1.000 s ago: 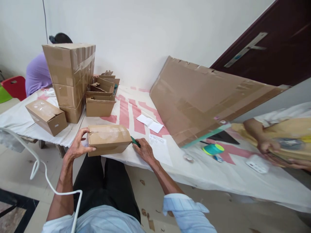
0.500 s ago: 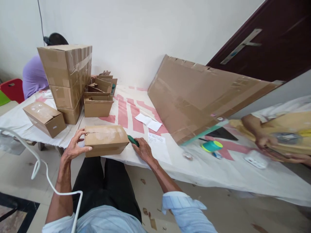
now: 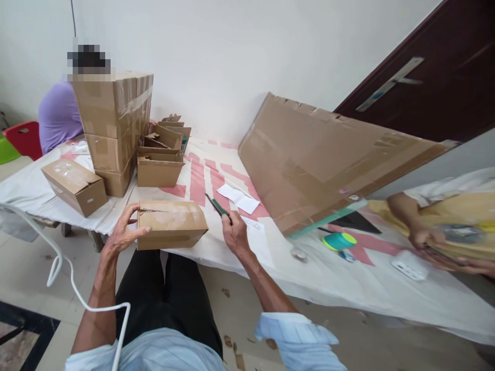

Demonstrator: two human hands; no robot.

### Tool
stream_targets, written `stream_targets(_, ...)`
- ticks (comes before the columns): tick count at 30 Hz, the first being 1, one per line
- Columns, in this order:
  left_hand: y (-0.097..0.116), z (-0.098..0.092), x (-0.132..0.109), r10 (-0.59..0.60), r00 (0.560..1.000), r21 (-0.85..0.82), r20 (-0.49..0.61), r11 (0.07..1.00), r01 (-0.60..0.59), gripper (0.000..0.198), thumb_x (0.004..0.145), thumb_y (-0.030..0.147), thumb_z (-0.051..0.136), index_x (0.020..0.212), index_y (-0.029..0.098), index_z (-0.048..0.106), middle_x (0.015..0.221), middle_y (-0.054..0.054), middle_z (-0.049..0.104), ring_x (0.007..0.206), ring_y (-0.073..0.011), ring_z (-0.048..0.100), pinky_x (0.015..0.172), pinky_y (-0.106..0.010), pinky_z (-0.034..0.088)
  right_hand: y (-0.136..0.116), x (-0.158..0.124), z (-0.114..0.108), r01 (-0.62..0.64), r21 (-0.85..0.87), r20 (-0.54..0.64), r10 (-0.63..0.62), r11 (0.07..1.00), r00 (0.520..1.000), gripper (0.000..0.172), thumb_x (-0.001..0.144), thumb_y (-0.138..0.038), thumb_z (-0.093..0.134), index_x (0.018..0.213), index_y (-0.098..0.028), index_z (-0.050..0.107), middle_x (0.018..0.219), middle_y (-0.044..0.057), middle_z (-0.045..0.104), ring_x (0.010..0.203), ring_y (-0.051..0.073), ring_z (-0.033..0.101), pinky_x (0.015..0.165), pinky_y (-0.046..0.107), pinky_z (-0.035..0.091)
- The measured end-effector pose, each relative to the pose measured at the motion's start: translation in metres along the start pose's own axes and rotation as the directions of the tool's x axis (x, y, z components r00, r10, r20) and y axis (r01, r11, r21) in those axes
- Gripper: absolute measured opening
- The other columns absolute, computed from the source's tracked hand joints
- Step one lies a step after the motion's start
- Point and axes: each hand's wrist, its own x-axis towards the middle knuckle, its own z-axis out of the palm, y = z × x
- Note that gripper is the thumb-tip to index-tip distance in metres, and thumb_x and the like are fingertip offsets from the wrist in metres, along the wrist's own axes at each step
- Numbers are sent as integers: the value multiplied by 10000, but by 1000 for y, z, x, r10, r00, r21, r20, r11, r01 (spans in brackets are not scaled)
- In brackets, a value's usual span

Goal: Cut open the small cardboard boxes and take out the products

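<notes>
A taped cardboard box (image 3: 173,224) lies at the table's near edge in front of me. My left hand (image 3: 129,229) grips its left end, thumb over the front and fingers at the back corner. Clear tape runs along the top, with a ragged slit at the left. To the right of the box, my right hand (image 3: 235,232) is closed around a green-handled utility knife (image 3: 218,205). Its thin dark blade points up and left, clear of the box.
Stacked boxes (image 3: 112,116), another closed box (image 3: 75,186) and open-topped boxes (image 3: 160,170) stand to the left. Papers (image 3: 238,198) and a large cardboard sheet (image 3: 328,159) lie farther right, near a teal tape roll (image 3: 338,240). A person in purple (image 3: 60,111) sits far left; another's hands (image 3: 429,239) are at right.
My right hand has drawn the knife away from the box's right end and raised it, so the blade now shows. My left hand keeps its hold on the box.
</notes>
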Motion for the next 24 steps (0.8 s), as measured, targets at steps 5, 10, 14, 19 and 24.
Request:
stream_targets(5,1,2,-2,2,1000,-9,-18,1000,-2,644,810,505,812,1379,280,611,1581,-120,529,1446,-365,545,1137,-518,514,-90,32,-17,108,272,212,-169,956,963,307,994,-479,618,980,-211,768,869,37,741,795,213,659,733,333,535)
stream_targets(10,1,6,-5,-3,999,-23,-33,1000,2,636,790,480,828,1353,279,611,1573,-120,523,1456,-358,532,1125,-492,517,-152,48,-9,286,370,402,-429,884,809,228,990,-378,661,965,-214,818,895,50,790,809,213,719,761,332,548)
stream_targets(14,3,9,-8,-3,999,-35,-35,999,2,660,774,475,838,1358,287,596,1547,-120,525,1444,-351,532,1118,-497,510,-169,60,-3,394,337,451,-514,855,730,234,1005,-357,652,952,-215,831,870,57,789,804,205,716,774,324,545)
stream_targets(19,5,9,-9,-6,1000,-46,-16,999,6,640,779,457,836,1349,289,597,1548,-111,513,1447,-342,522,1128,-506,498,-179,71,-9,472,214,552,-504,855,664,202,1008,-309,660,1002,-216,840,934,61,815,846,204,727,790,314,520)
stream_targets(24,5,9,-9,-7,1000,-65,-16,998,6,648,769,461,844,1343,284,600,1561,-109,498,1469,-352,503,1128,-502,505,-188,79,-9,585,107,613,-516,804,598,194,1019,-320,666,990,-231,836,980,63,816,899,212,723,778,302,488)
